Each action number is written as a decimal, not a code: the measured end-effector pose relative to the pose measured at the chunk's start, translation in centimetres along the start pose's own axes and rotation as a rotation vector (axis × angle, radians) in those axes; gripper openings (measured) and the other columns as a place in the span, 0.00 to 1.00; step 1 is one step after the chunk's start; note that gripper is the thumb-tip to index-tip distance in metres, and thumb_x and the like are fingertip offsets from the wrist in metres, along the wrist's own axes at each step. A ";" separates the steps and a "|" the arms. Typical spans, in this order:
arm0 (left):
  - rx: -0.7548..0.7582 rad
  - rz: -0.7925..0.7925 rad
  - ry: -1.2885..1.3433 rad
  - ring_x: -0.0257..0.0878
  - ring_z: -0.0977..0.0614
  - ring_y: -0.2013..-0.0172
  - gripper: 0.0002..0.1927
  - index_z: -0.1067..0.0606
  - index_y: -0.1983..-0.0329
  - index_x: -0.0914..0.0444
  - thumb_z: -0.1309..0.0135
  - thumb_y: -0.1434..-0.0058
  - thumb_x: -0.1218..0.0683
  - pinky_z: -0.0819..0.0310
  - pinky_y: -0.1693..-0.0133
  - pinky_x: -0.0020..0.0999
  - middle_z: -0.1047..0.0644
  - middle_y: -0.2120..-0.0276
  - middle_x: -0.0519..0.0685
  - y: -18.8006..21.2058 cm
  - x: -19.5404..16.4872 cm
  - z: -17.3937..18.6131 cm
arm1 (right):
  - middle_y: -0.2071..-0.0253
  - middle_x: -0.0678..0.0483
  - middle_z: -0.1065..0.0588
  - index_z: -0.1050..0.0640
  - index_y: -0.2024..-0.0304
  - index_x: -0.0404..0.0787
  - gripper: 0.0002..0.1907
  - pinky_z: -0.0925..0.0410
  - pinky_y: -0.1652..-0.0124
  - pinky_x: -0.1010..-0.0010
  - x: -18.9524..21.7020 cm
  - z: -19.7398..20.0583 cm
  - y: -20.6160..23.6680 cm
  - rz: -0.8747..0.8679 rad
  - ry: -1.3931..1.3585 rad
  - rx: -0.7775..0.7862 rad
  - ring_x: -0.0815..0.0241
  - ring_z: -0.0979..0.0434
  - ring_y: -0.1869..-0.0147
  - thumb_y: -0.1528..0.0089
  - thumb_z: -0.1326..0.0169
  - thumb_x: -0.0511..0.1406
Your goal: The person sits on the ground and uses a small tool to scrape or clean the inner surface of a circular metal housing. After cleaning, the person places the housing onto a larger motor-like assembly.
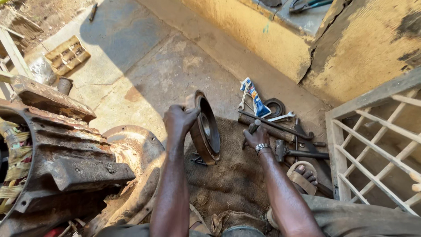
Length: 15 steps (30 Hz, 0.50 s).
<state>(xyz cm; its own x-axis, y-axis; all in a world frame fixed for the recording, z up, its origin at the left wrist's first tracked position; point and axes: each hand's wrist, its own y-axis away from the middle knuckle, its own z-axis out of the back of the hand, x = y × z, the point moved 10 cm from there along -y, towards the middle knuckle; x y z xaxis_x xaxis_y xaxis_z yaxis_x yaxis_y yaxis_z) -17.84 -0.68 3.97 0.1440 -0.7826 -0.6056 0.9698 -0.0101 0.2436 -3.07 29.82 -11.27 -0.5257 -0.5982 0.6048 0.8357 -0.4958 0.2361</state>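
My left hand (pixel 180 117) is closed over the top rim of a rusty round end cover (pixel 205 128), thumb and fingers wrapped around its edge. The cover stands on edge on the burlap sack (pixel 232 175), tilted slightly, its dished face and centre bore turned toward my right side. So its flat plane runs away from me and its axis points across, toward my other hand.

My right hand (pixel 256 137), with a metal bracelet at the wrist, is curled around the handle of a dark tool (pixel 251 128) just to the right of the cover. I cannot tell what kind of tool it is, since the fingers hide most of it. The right hand is close to the cover's open face but not touching it; the left hand is the one actually on the cover.

Out past the right hand lie a long rusty bar (pixel 267 127), a hammer (pixel 300 153), two small spanners (pixel 281 117), a blue tube (pixel 258 105) and a dark rubber ring (pixel 275 106), all on the concrete floor (pixel 144 66) at the sack's far edge. My sandalled foot (pixel 302 175) sits just nearer than the hammer.

On the left hand's other side, well apart from the cover, a big finned motor housing (pixel 66 153) lies on its side with windings showing at its open end. A white wooden lattice (pixel 377 149) stands far to the right against the yellow wall (pixel 263 39).
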 end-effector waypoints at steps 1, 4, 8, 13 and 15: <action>-0.022 -0.018 0.007 0.44 0.14 0.72 0.27 0.16 0.63 0.63 0.34 0.49 0.35 0.18 0.62 0.41 0.15 0.71 0.54 0.1 -0.5 -0.1 | 0.68 0.42 0.21 0.21 0.66 0.43 0.18 0.26 0.56 0.48 0.0 0.1 0.0 0.015 0.008 -0.010 0.39 0.18 0.60 0.43 0.40 0.49; 0.004 -0.018 0.011 0.46 0.14 0.72 0.32 0.18 0.67 0.67 0.32 0.51 0.33 0.18 0.61 0.43 0.17 0.72 0.57 0.2 -1.2 -0.4 | 0.72 0.44 0.19 0.21 0.68 0.42 0.16 0.24 0.57 0.52 -0.4 -0.1 -0.1 0.061 -0.060 0.004 0.45 0.16 0.64 0.41 0.42 0.48; 0.315 0.128 0.074 0.50 0.13 0.71 0.35 0.21 0.65 0.70 0.31 0.56 0.34 0.12 0.63 0.50 0.18 0.71 0.58 0.7 0.2 -3.1 | 0.73 0.44 0.18 0.23 0.66 0.39 0.16 0.23 0.69 0.63 -2.7 -0.8 0.5 -0.085 -0.261 0.105 0.54 0.14 0.72 0.37 0.42 0.45; 0.078 -0.080 -0.009 0.49 0.15 0.67 0.34 0.22 0.52 0.65 0.31 0.55 0.39 0.21 0.61 0.48 0.17 0.66 0.56 2.2 -1.2 -2.3 | 0.73 0.47 0.19 0.26 0.66 0.35 0.15 0.26 0.78 0.70 -3.8 -1.1 0.7 -0.179 -0.404 0.142 0.56 0.15 0.74 0.35 0.43 0.41; 0.093 -0.016 0.085 0.43 0.14 0.69 0.33 0.21 0.49 0.61 0.33 0.57 0.41 0.20 0.62 0.44 0.15 0.67 0.52 3.2 -0.5 -2.6 | 0.73 0.48 0.19 0.26 0.66 0.37 0.13 0.25 0.78 0.72 -3.9 -1.2 0.6 -0.193 -0.371 0.145 0.57 0.15 0.74 0.34 0.44 0.41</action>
<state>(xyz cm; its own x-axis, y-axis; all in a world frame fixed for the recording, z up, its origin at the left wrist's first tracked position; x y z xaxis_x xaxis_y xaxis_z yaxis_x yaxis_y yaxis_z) -14.34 1.32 3.11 0.1488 -0.7263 -0.6711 0.9504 -0.0825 0.3000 -0.73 31.10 -14.37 -0.6039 -0.2239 0.7650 0.7554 -0.4671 0.4596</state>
